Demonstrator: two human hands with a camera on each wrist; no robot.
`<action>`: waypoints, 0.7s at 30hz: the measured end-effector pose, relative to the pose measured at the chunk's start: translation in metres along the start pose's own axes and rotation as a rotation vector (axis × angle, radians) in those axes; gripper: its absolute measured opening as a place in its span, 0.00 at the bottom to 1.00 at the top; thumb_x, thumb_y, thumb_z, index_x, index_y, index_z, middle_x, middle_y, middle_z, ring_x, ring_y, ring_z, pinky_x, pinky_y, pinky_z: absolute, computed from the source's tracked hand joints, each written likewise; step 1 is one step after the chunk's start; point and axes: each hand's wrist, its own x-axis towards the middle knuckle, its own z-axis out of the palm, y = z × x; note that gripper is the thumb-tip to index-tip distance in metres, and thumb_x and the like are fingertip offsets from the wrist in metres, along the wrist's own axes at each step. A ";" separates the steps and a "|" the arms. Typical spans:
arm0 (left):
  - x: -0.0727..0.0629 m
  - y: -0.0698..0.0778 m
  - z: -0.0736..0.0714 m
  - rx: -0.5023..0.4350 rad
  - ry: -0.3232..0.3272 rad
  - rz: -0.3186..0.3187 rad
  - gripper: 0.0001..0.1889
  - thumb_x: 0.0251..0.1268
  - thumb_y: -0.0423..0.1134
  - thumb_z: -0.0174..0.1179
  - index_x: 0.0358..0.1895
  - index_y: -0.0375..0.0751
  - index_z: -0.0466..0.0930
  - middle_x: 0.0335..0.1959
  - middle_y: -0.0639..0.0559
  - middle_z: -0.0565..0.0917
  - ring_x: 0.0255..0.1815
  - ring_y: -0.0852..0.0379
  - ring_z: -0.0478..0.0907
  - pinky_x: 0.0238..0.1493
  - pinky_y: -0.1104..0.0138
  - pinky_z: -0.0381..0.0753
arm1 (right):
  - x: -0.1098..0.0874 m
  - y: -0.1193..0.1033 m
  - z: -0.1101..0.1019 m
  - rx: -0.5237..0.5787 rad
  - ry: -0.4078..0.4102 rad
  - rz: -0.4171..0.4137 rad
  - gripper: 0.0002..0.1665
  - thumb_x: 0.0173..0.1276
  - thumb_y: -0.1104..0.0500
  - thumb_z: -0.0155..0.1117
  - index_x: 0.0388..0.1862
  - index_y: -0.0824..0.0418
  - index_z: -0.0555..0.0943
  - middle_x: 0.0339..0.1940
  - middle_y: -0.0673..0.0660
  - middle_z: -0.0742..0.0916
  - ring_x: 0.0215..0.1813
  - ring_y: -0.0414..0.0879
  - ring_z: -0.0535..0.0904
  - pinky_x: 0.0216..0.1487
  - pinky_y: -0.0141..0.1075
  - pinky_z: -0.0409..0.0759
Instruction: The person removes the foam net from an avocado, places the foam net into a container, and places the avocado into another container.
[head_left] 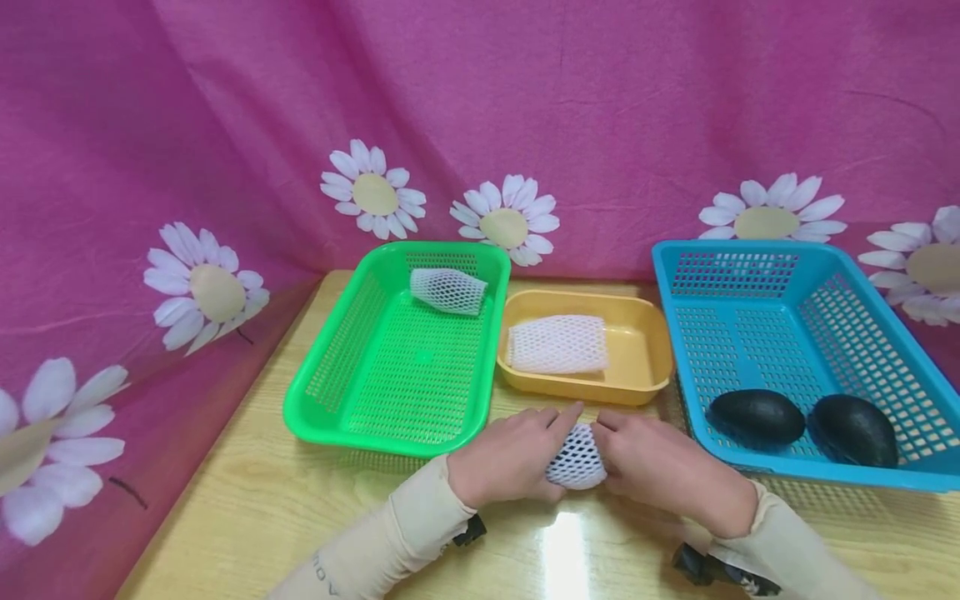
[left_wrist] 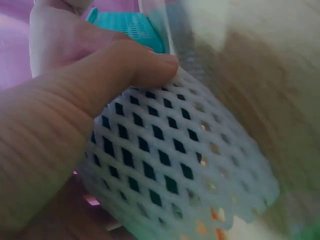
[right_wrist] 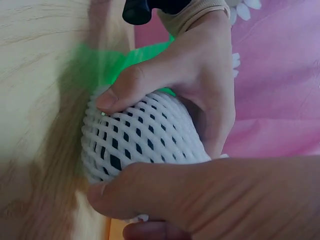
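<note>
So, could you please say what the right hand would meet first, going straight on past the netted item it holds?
Probably the left hand, just across the netted item from the right hand, though depth is hard to judge.

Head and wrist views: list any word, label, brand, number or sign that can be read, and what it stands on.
Cream fabric left sleeve: dark letters, too small and blurred to read surely.
No other text shows, including on the held white foam net or rectangular green plastic basket.

magenta daisy-print cloth (head_left: 600, 100) behind | pale wooden table (head_left: 240, 500) | white glare (head_left: 566, 562) on tabletop
</note>
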 end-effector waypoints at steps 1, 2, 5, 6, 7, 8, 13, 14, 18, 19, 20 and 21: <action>0.000 -0.001 0.002 -0.004 0.001 -0.001 0.52 0.53 0.54 0.76 0.79 0.40 0.60 0.58 0.50 0.83 0.52 0.58 0.83 0.45 0.66 0.87 | 0.000 0.000 0.001 0.003 -0.006 0.000 0.19 0.47 0.59 0.83 0.36 0.57 0.82 0.32 0.48 0.83 0.28 0.40 0.78 0.28 0.39 0.80; 0.000 -0.001 0.004 -0.009 0.003 -0.003 0.52 0.52 0.54 0.76 0.79 0.40 0.60 0.58 0.50 0.84 0.51 0.57 0.84 0.45 0.66 0.87 | 0.000 0.000 0.002 0.003 -0.010 -0.001 0.19 0.47 0.59 0.83 0.36 0.58 0.82 0.32 0.48 0.82 0.28 0.40 0.77 0.27 0.38 0.80; -0.001 -0.003 0.008 -0.024 0.010 -0.006 0.53 0.51 0.54 0.76 0.79 0.40 0.60 0.57 0.50 0.84 0.51 0.58 0.83 0.45 0.67 0.86 | 0.000 0.001 0.004 0.008 -0.014 0.002 0.18 0.47 0.60 0.82 0.35 0.57 0.82 0.31 0.48 0.81 0.27 0.39 0.76 0.26 0.37 0.78; -0.001 -0.003 0.009 -0.030 0.005 -0.008 0.54 0.51 0.54 0.76 0.79 0.40 0.59 0.57 0.50 0.84 0.50 0.58 0.83 0.45 0.67 0.86 | 0.000 0.001 0.005 0.014 -0.017 -0.001 0.18 0.47 0.60 0.82 0.35 0.57 0.82 0.31 0.48 0.81 0.27 0.38 0.76 0.26 0.36 0.78; -0.001 -0.004 0.010 -0.033 -0.001 -0.008 0.54 0.51 0.54 0.76 0.79 0.40 0.58 0.57 0.50 0.84 0.50 0.58 0.83 0.45 0.67 0.86 | 0.001 0.001 0.006 0.020 -0.021 -0.005 0.18 0.47 0.60 0.82 0.35 0.57 0.83 0.31 0.47 0.81 0.27 0.38 0.76 0.27 0.36 0.78; -0.001 -0.004 0.012 -0.033 -0.004 -0.008 0.54 0.51 0.54 0.76 0.79 0.39 0.59 0.57 0.50 0.84 0.50 0.58 0.83 0.45 0.67 0.86 | 0.001 0.002 0.007 0.027 -0.027 -0.010 0.18 0.47 0.60 0.82 0.36 0.57 0.83 0.32 0.47 0.81 0.28 0.38 0.76 0.27 0.36 0.78; -0.001 -0.007 0.018 -0.027 0.020 -0.005 0.51 0.50 0.55 0.76 0.77 0.39 0.64 0.54 0.50 0.85 0.48 0.59 0.83 0.45 0.68 0.86 | 0.003 0.003 0.009 0.037 -0.043 -0.017 0.19 0.47 0.60 0.83 0.36 0.57 0.83 0.32 0.47 0.82 0.28 0.37 0.76 0.29 0.36 0.79; -0.001 -0.008 0.019 -0.030 0.030 -0.003 0.50 0.50 0.55 0.76 0.76 0.39 0.65 0.54 0.50 0.85 0.48 0.59 0.83 0.45 0.68 0.86 | 0.003 0.004 0.009 0.035 -0.043 -0.016 0.19 0.47 0.59 0.83 0.36 0.57 0.83 0.31 0.47 0.82 0.28 0.37 0.76 0.29 0.36 0.79; -0.001 -0.009 0.024 -0.059 0.045 -0.009 0.48 0.48 0.53 0.76 0.74 0.40 0.66 0.54 0.51 0.85 0.47 0.60 0.83 0.45 0.68 0.85 | 0.000 0.006 0.006 0.024 -0.029 -0.006 0.18 0.46 0.58 0.83 0.32 0.54 0.80 0.30 0.46 0.81 0.27 0.37 0.76 0.27 0.35 0.77; -0.001 -0.009 0.025 -0.065 0.044 -0.014 0.48 0.48 0.52 0.77 0.74 0.40 0.66 0.54 0.51 0.85 0.47 0.60 0.83 0.46 0.68 0.85 | 0.000 0.006 0.004 0.022 -0.026 -0.005 0.18 0.46 0.58 0.83 0.32 0.53 0.80 0.30 0.46 0.81 0.26 0.38 0.76 0.26 0.35 0.76; -0.001 -0.009 0.027 -0.067 0.044 -0.019 0.48 0.47 0.52 0.77 0.73 0.40 0.67 0.53 0.52 0.85 0.46 0.60 0.83 0.46 0.68 0.85 | -0.001 0.007 0.002 0.021 -0.023 -0.007 0.18 0.47 0.58 0.82 0.32 0.53 0.80 0.30 0.45 0.81 0.26 0.39 0.77 0.26 0.35 0.76; 0.000 -0.009 0.027 -0.065 0.044 -0.023 0.48 0.47 0.51 0.77 0.73 0.40 0.67 0.53 0.52 0.85 0.46 0.60 0.83 0.45 0.68 0.86 | -0.001 0.008 0.001 0.017 -0.018 -0.005 0.18 0.48 0.58 0.82 0.33 0.53 0.81 0.30 0.45 0.81 0.26 0.39 0.77 0.25 0.35 0.76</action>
